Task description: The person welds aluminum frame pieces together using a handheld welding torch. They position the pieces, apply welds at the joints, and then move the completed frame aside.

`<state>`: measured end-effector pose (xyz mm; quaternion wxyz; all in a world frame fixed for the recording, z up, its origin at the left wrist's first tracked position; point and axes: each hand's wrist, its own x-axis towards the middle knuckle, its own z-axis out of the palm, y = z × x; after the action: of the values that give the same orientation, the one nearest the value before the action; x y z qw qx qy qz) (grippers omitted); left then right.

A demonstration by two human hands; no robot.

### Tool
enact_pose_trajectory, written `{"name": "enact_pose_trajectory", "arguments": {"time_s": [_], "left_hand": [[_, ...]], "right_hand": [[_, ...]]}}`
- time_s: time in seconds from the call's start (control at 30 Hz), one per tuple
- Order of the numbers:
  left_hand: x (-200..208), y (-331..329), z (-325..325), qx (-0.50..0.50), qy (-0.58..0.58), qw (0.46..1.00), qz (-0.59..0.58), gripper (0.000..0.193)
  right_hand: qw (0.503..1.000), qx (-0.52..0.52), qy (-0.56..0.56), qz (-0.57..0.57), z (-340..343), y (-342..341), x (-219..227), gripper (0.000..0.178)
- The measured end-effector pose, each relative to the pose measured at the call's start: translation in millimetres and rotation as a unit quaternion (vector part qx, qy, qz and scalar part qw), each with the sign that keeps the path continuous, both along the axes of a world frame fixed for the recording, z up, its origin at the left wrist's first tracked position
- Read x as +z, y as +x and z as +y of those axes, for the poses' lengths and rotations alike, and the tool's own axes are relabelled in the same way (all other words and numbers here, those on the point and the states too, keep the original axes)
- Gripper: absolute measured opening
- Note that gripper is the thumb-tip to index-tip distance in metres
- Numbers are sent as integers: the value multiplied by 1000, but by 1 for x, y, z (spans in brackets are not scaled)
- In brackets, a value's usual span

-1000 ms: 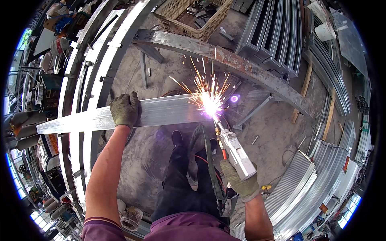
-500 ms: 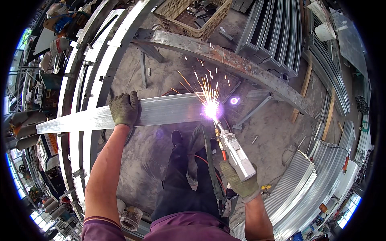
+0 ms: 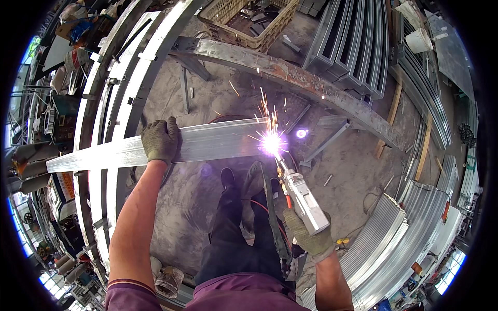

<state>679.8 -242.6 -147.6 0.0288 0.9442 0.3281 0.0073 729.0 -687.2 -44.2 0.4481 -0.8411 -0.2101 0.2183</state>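
A long, flat-sided silver metal tube (image 3: 220, 139) lies crosswise in front of me, its left part resting on pale metal rails (image 3: 136, 98). My left hand (image 3: 160, 140), in an olive work glove, grips the tube left of its middle, fingers over the far edge. In my gloved right hand (image 3: 310, 237) is a silver handheld welding torch (image 3: 306, 201). Its nozzle points up and left at the tube's right end. There a bright violet-white glare (image 3: 271, 143) throws orange sparks and hides the contact spot. A hose and cable (image 3: 280, 228) run down from the torch.
Beyond the tube stretches a scuffed metal beam (image 3: 249, 57), with a plastic crate (image 3: 218, 27) of offcuts behind it. Bundled metal profiles (image 3: 358, 46) stand at the far right. Corrugated metal sheets (image 3: 371, 251) lie at the near right. A stained bucket (image 3: 169, 282) sits by my left arm.
The sparks have thinned and spread differently. The torch tip has shifted very slightly to the left along the tube's end. My left hand and the tube look unmoved.
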Motion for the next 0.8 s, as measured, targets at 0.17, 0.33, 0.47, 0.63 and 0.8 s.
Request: {"name": "enact_pose_trajectory", "arguments": {"time_s": [0.17,0.33,0.47,0.63,0.8], "left_hand": [[-1,-2,2,3,1,1000,0,46],[-1,-2,1,2,1,1000,-3,47],[1,0,-1,5,3,1000,0,47],[2,-1,-2,5,1,1000,-2,47],[1,0,-1,8,2,1000,-2,47]], "right_hand": [[999,-11,-9,36,0,-3,4,23],[1000,-7,-3,20,0,-4,5,22],[1000,-3,-12,12,-3,-5,3,24],[999,-9,-32,34,-4,-7,4,24],[999,-13,-17,28,-4,-10,4,23]]}}
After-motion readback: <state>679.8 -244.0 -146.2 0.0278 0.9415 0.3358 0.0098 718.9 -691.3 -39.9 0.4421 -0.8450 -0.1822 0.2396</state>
